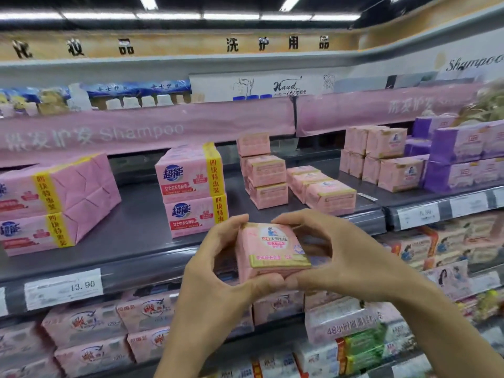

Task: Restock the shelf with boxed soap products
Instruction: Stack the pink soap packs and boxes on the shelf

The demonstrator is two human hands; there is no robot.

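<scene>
Box: the pink soap box is held just in front of the shelf edge, its printed face tilted up toward the person.
Grip: the left hand and right hand curl round opposite sides, thumbs beneath the near edge.
Way to go: probably the matching low row, ahead, higher and slightly right, so the right hand is nearer.

Pink soap box tilted before dark shelf.
</scene>
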